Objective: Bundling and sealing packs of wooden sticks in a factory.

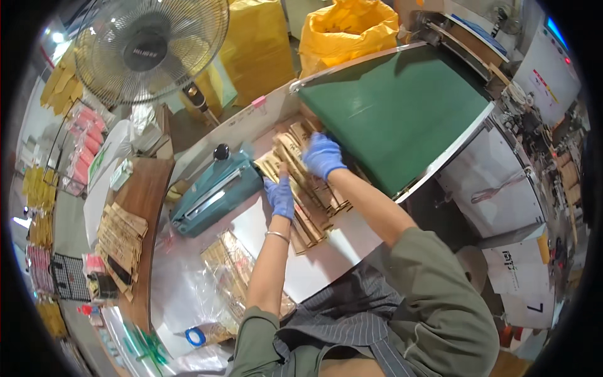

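Pressing flat on the brown packets [308, 188], both open grips: left hand [280, 196], right hand [322, 154].

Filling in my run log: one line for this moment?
left hand: on brown packets | right hand: on packets' far end beside green conveyor belt | teal heat sealer: left, untouched

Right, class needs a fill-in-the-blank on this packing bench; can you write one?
1. Both hands wear ____ gloves.
2. The right hand and left hand rest on a pile of brown ____.
3. The conveyor belt beside the pile is ____.
4. The teal heat sealer lies to the person's ____ of the pile.

Missing: blue; packets; green; left
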A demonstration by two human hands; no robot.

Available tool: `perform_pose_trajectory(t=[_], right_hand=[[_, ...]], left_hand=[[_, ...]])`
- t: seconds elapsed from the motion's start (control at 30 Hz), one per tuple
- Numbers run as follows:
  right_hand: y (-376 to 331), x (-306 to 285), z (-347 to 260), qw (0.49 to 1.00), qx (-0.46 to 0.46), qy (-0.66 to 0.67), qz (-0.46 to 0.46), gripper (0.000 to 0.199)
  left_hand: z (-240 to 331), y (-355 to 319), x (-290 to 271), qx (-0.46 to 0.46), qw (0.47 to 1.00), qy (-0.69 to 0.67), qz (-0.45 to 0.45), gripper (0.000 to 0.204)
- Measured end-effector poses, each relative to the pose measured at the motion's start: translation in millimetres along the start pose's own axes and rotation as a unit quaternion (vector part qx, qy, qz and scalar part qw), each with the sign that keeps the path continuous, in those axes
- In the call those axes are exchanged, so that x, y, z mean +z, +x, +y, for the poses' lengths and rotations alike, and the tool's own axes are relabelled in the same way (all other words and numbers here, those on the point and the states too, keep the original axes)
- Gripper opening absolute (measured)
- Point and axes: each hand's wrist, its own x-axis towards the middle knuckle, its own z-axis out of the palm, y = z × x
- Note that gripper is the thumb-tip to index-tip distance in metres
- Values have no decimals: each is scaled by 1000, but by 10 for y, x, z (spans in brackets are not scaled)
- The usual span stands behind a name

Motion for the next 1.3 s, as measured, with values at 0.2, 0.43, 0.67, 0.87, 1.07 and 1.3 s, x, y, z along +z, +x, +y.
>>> perform_pose_trajectory(t=[0.2,0.43,0.67,0.87,1.07,1.3], right_hand=[[-47,301,-92,991,11,110,-72,60],[-340,472,-212,970,14,231,-77,65],[-1166,269,-259,623,71,707,-326,50],[-1573,-506,-693,643,-210,675,-295,91],[-1782,-736,-903,648,-371,648,-151,118],[-1980,-603,-1078,767,-378,499,-140,80]], left_hand=[[411,-235,-230,-79,991,-105,-12,91],[136,-130,-348,-49,969,-219,-102,58],[288,-773,-871,-117,921,-298,-219,70],[1142,-1243,-1560,203,932,-127,-272,99],[1523,-1569,-1540,252,866,-330,-278,147],[1098,-1723,-1781,176,950,-48,-253,96]])
